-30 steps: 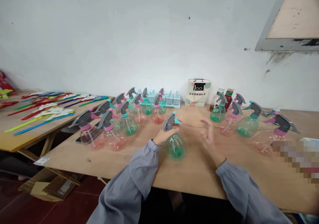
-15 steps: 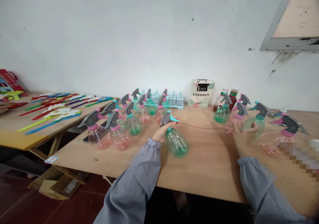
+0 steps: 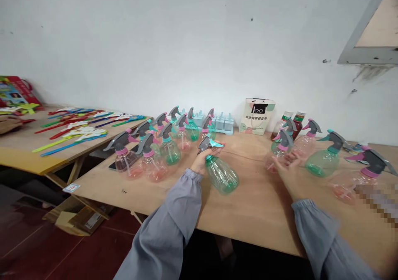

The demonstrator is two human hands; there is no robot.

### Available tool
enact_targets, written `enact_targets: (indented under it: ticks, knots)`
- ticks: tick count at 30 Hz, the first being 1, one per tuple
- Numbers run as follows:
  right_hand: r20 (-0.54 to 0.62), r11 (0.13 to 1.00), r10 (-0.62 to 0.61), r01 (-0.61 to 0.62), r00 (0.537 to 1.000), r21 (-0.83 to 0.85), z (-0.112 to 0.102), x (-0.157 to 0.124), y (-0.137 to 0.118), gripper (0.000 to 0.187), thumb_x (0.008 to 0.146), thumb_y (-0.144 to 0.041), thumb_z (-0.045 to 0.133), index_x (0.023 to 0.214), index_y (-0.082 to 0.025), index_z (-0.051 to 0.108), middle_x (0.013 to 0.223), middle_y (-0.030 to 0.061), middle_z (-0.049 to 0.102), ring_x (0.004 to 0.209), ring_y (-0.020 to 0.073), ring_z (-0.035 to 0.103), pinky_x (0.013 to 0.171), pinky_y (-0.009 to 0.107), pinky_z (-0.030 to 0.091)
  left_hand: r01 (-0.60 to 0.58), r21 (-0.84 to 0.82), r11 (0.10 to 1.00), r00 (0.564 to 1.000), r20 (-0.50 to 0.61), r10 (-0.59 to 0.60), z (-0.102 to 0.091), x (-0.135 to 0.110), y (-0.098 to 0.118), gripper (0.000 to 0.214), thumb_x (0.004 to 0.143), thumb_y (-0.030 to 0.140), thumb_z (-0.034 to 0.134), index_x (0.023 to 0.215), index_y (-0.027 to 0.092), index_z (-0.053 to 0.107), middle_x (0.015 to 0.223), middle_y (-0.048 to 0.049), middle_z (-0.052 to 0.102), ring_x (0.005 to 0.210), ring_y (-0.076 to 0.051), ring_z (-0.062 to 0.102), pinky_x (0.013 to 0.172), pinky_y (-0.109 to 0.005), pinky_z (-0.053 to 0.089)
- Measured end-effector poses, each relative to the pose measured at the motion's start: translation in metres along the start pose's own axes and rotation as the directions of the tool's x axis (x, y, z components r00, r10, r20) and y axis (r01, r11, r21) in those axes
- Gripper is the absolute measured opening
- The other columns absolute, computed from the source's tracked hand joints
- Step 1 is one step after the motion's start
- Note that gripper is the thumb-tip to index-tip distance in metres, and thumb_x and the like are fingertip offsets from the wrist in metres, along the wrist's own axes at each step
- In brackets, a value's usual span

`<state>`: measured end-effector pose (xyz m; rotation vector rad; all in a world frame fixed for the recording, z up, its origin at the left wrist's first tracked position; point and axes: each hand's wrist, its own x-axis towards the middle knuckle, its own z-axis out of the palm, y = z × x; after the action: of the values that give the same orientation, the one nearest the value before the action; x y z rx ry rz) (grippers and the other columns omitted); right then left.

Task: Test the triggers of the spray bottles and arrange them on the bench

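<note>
My left hand point(image 3: 202, 159) is closed round the neck of a spray bottle point(image 3: 222, 175) with a clear green body and a grey and turquoise trigger head. That bottle leans, its base toward the lower right. My right hand point(image 3: 287, 168) has its thumb and fingers about the body of a pink spray bottle point(image 3: 271, 162) with a grey and pink head; the hand partly covers it. Close to its right stand a green spray bottle point(image 3: 323, 164) and another pink one point(image 3: 306, 143). A further pink bottle point(image 3: 345, 186) is nearer the right edge.
Several pink and green spray bottles point(image 3: 155, 168) stand in a group on the left of the wooden table point(image 3: 248, 213). Behind are a pale blue mould rack point(image 3: 224, 125), a paper bag point(image 3: 256, 118) and sauce bottles point(image 3: 297, 124). Colourful flower-topped sticks point(image 3: 74, 139) lie on the left table.
My right hand has shifted left, and the pink bottle at it has moved left too, away from the green one. My left hand still holds the green bottle. The view has turned slightly left.
</note>
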<state>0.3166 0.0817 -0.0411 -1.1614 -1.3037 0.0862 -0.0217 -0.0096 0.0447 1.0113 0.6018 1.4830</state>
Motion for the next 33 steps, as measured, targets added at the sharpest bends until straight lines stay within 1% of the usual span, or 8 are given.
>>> enact_targets:
  ticks: [4, 8, 10, 15, 20, 26, 30, 33]
  knots:
    - [0.174, 0.989, -0.002, -0.024, 0.985, 0.148, 0.027, -0.031, -0.037, 0.088, 0.066, -0.064, 0.075, 0.13, -0.02, 0.034, 0.125, 0.0176, 0.053, 0.112, 0.0305, 0.06, 0.097, 0.053, 0.051, -0.033, 0.053, 0.998, 0.998, -0.047, 0.036, -0.001, 0.001, 0.001, 0.03, 0.053, 0.023, 0.058, 0.082, 0.02, 0.063, 0.094, -0.0056, 0.074, 0.107, -0.026, 0.067, 0.097, -0.04, 0.047]
    - [0.252, 0.982, -0.038, -0.01, 0.967, 0.187, 0.038, -0.045, -0.056, 0.083, 0.069, -0.063, 0.074, 0.13, -0.022, 0.036, 0.128, 0.0174, 0.053, 0.118, 0.0313, 0.057, 0.098, 0.054, 0.05, -0.163, 0.174, 0.971, 0.973, -0.132, 0.187, -0.005, 0.002, -0.001, 0.013, 0.052, 0.025, 0.052, 0.064, 0.021, 0.056, 0.07, -0.0025, 0.066, 0.081, -0.021, 0.066, 0.086, -0.037, 0.049]
    - [0.261, 0.982, -0.044, -0.006, 0.964, 0.188, 0.037, -0.046, -0.056, 0.083, 0.068, -0.064, 0.074, 0.13, -0.022, 0.036, 0.128, 0.0174, 0.053, 0.119, 0.0317, 0.057, 0.099, 0.054, 0.05, -0.191, 0.205, 0.96, 0.969, -0.114, 0.217, -0.005, 0.002, -0.001, 0.011, 0.052, 0.025, 0.052, 0.061, 0.021, 0.055, 0.067, -0.002, 0.064, 0.076, -0.019, 0.064, 0.083, -0.036, 0.05]
    - [0.272, 0.979, -0.021, -0.036, 0.962, 0.2, 0.034, -0.044, -0.054, 0.086, 0.067, -0.065, 0.075, 0.13, -0.022, 0.037, 0.128, 0.0182, 0.054, 0.118, 0.0322, 0.058, 0.097, 0.053, 0.051, -0.11, 0.222, 0.969, 0.992, -0.032, 0.12, -0.003, -0.001, -0.002, 0.019, 0.054, 0.024, 0.055, 0.07, 0.021, 0.064, 0.079, -0.0041, 0.072, 0.08, -0.02, 0.064, 0.075, -0.034, 0.051]
    - [0.286, 0.977, -0.005, -0.056, 0.958, 0.205, 0.034, -0.045, -0.055, 0.086, 0.066, -0.064, 0.076, 0.13, -0.021, 0.036, 0.131, 0.019, 0.052, 0.118, 0.032, 0.058, 0.099, 0.054, 0.05, -0.132, 0.227, 0.965, 0.979, -0.125, 0.164, -0.005, 0.002, -0.004, 0.011, 0.052, 0.024, 0.053, 0.059, 0.02, 0.061, 0.072, -0.0047, 0.069, 0.077, -0.021, 0.063, 0.077, -0.037, 0.052]
    - [0.293, 0.975, 0.005, -0.07, 0.956, 0.211, 0.034, -0.046, -0.055, 0.086, 0.066, -0.063, 0.076, 0.129, -0.022, 0.035, 0.132, 0.0193, 0.051, 0.122, 0.0331, 0.056, 0.101, 0.055, 0.049, -0.094, 0.208, 0.974, 0.991, -0.079, 0.112, -0.007, 0.004, -0.006, 0.026, 0.054, 0.027, 0.054, 0.076, 0.02, 0.064, 0.085, -0.0052, 0.07, 0.088, -0.021, 0.064, 0.077, -0.034, 0.048]
    - [0.289, 0.974, 0.009, -0.073, 0.957, 0.212, 0.034, -0.046, -0.054, 0.087, 0.065, -0.064, 0.076, 0.129, -0.02, 0.035, 0.133, 0.0213, 0.05, 0.124, 0.0342, 0.055, 0.102, 0.055, 0.048, -0.143, 0.164, 0.976, 0.969, -0.18, 0.172, -0.01, 0.006, -0.006, 0.014, 0.053, 0.029, 0.051, 0.063, 0.02, 0.055, 0.076, -0.0047, 0.067, 0.073, -0.018, 0.06, 0.07, -0.033, 0.046]
    - [0.304, 0.971, 0.012, -0.083, 0.953, 0.223, 0.035, -0.046, -0.053, 0.086, 0.066, -0.064, 0.076, 0.129, -0.021, 0.035, 0.134, 0.0208, 0.05, 0.124, 0.0338, 0.055, 0.103, 0.055, 0.048, -0.141, 0.148, 0.979, 0.977, -0.141, 0.162, -0.008, 0.005, -0.003, 0.016, 0.054, 0.028, 0.053, 0.066, 0.02, 0.056, 0.076, -0.0038, 0.067, 0.071, -0.017, 0.059, 0.069, -0.031, 0.045]
